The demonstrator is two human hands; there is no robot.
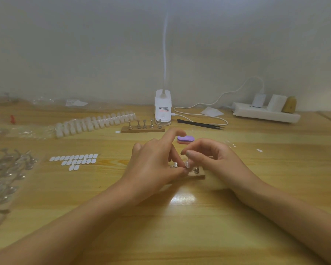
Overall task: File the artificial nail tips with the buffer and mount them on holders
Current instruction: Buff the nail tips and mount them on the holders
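My left hand (153,161) and my right hand (210,159) meet over a small wooden holder base (198,176) near the table's middle. Left fingers curl around a small metal holder (174,165) on that base. Right thumb and forefinger pinch a pale nail tip (188,164) just above a holder (196,170). The purple and pink buffer (185,139) lies on the table just behind the hands. A second wooden base (142,129) with several upright metal holders stands farther back. A long strip of clear nail tips (95,123) lies at the back left.
White oval adhesive tabs (74,160) lie in rows left of the hands. Loose metal holders in plastic (6,173) fill the left edge. A white clip lamp base (162,109), black tweezers (199,124), a cable and a power strip (266,111) sit at the back.
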